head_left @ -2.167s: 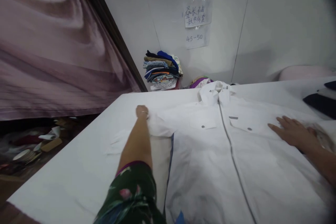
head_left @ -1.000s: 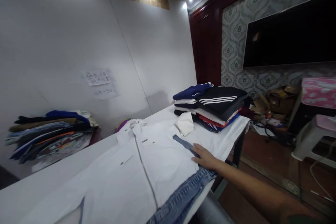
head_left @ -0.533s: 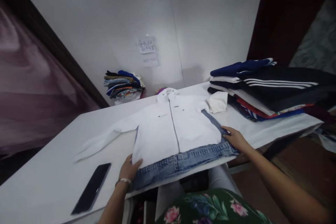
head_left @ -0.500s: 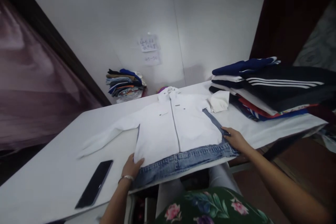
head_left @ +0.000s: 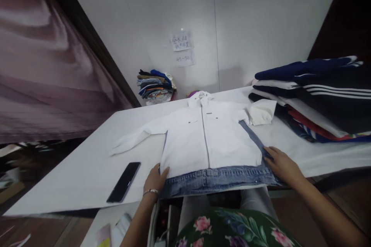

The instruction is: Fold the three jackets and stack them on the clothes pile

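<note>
A white zip-front jacket (head_left: pixel 185 146) lies spread on the white table, collar at the far side and one sleeve stretched to the left. Its other sleeve is bunched up at the right. Beneath it is a blue denim garment (head_left: pixel 232 175), whose hem band and sides show past the white jacket; the rest is covered. My left hand (head_left: pixel 156 179) is closed on the left edge near the hem, thumb on top over the white cloth. At the right edge, my right hand (head_left: pixel 281 163) grips the denim with bent fingers.
A black phone (head_left: pixel 124 182) lies on the table (head_left: pixel 72 177) at left. Folded clothes (head_left: pixel 156 87) are stacked at the back, and a larger clothes pile (head_left: pixel 307 96) stands at right. Handwritten papers (head_left: pixel 182 48) are on the wall. A pink curtain (head_left: pixel 55 65) hangs at left.
The view has swung left, so everything appears shifted to the right. Both hands stay at the same edges, and the garments lie much as before.
</note>
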The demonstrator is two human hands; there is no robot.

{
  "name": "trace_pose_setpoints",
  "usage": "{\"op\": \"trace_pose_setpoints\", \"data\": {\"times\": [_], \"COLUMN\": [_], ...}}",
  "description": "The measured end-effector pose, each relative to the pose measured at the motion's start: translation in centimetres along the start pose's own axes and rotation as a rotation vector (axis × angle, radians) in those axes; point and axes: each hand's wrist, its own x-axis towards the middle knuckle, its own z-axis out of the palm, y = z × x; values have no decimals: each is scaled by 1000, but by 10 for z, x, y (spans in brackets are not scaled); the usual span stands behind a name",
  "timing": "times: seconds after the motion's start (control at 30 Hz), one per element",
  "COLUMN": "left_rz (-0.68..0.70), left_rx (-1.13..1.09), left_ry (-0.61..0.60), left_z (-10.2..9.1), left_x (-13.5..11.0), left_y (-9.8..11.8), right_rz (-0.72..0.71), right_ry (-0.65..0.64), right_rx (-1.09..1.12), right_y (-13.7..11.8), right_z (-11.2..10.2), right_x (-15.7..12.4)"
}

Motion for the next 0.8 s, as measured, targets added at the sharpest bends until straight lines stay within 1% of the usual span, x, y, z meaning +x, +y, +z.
{"op": "trace_pose_setpoints", "data": {"times": [0.07, 0.13, 0.2, 0.23, 0.3, 0.37, 0.4, 0.47, 0.5, 0.57, 0.63, 0.73, 0.8], "left_rz": [112, 232, 321, 336, 302, 245, 229, 219, 207, 152, 73, -50, -131], "left_rx": [28, 51, 76, 99, 152, 167, 151, 65, -19, -238, -428, -574, -688], "left_ry": [41, 98, 118, 100, 3, -97, -126, -129, -122, -116, -95, -31, 10], "left_z": [-3, -5, -2, 1, 11, 22, 27, 34, 35, 32, 22, 4, -6], "left_x": [1, 5, 12, 16, 22, 25, 24, 22, 22, 25, 34, 60, 80], "left_y": [8, 21, 36, 42, 49, 47, 45, 40, 37, 34, 28, 15, 5], "right_rz": [-96, -236, -367, -407, -408, -355, -335, -318, -318, -312, -312, -353, -427], "right_ry": [72, 127, 143, 127, 46, -62, -102, -139, -145, -151, -168, -152, -110], "right_rx": [5, 54, 77, 62, -7, -75, -94, -103, -99, -88, -69, -6, 55], "right_y": [-14, -33, -50, -55, -58, -52, -47, -39, -36, -33, -31, -22, -14], "right_z": [-8, -10, -4, 3, 21, 40, 48, 56, 58, 57, 56, 60, 65], "right_x": [10, 24, 38, 43, 48, 47, 45, 42, 41, 39, 39, 40, 41]}}
